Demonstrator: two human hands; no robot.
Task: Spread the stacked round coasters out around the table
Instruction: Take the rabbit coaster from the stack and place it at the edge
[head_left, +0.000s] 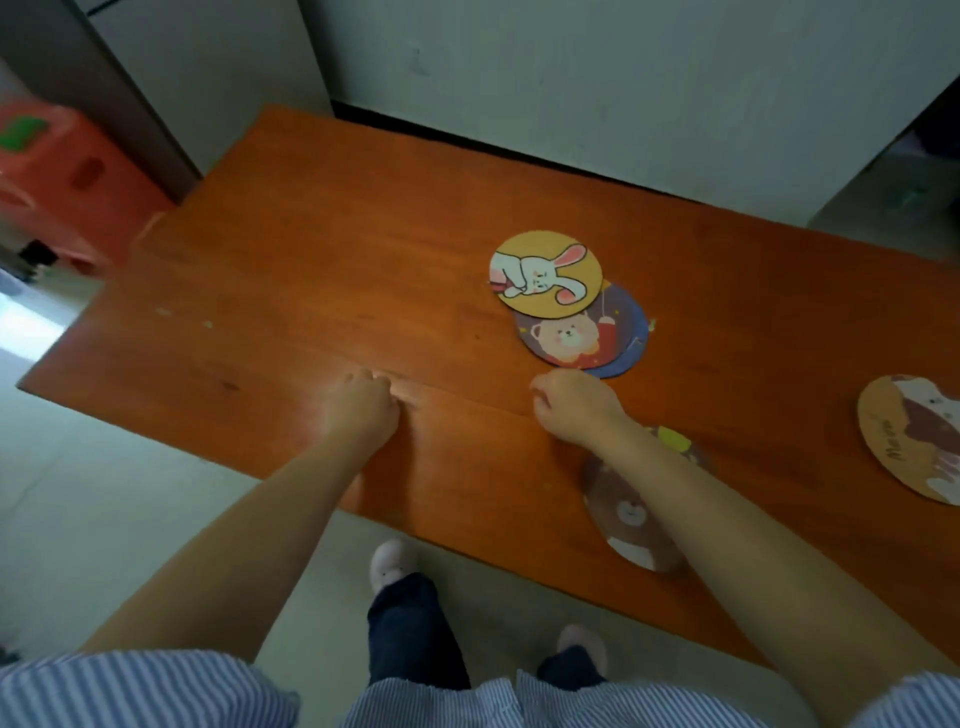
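A yellow rabbit coaster lies on top of a small pile in the middle of the orange wooden table. Under it shows a purple bear coaster, with a blue one peeking out below. A brown bear coaster lies near the front edge, partly hidden by my right forearm. Another tan coaster sits at the right edge of view. My right hand is curled just in front of the pile, holding nothing. My left hand rests as a fist on the table.
An orange plastic stool stands on the floor to the left. A white wall runs along the table's far edge. My feet and legs are below the near edge. The left half of the table top is bare wood.
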